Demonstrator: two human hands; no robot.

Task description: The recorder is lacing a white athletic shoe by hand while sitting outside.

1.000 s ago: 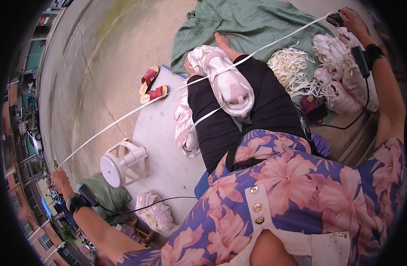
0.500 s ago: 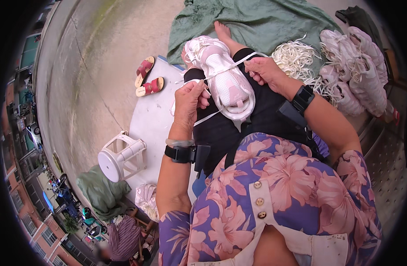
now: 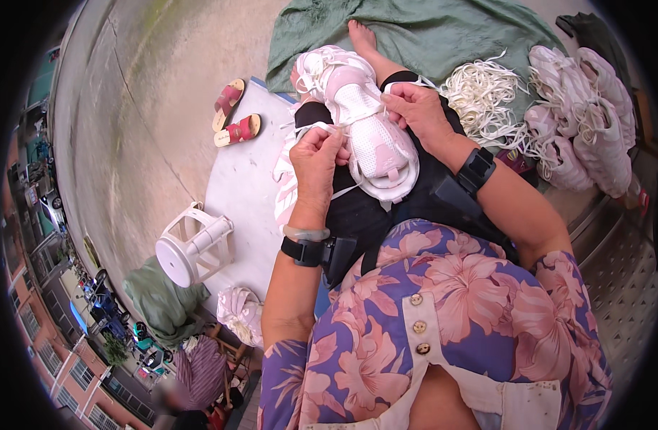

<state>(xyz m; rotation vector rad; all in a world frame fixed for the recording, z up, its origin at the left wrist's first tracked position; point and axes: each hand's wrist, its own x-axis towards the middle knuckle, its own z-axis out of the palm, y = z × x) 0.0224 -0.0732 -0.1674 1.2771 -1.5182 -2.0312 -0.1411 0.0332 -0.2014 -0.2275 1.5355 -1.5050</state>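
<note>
Biggest thing in view is the concrete ground (image 3: 157,93), filling the upper left of the frame. Next up is the purple-and-pink floral shirt (image 3: 487,301), taking over the bottom centre. A green cloth (image 3: 444,29) lies rumpled along the top, and a whitish board (image 3: 236,172) sits left of centre. Black trousers (image 3: 361,218) cover the lap in the middle.

Over at the upper right there's a heap of pink-and-white shoes (image 3: 594,136), with a tangle of cream laces (image 3: 483,97) just to its left on the cloth. The white plastic stool (image 3: 178,261), lower left, is tipped on its side. The pink-and-white sneaker (image 3: 375,150) the hands are busy with lies on the lap, a bit above frame centre (could be two pressed together, can't really tell).

Red sandals (image 3: 243,130) sit up and left of the lap. Left hand (image 3: 316,161) is at the sneaker's left edge, thumb and forefinger pinching a white lace (image 3: 309,127). Right hand (image 3: 423,118) is at the right edge, thumb and index close together on the lace too, other fingers curled and partly hidden. Smallest bit: a pale bangle (image 3: 306,233) on the left wrist.
</note>
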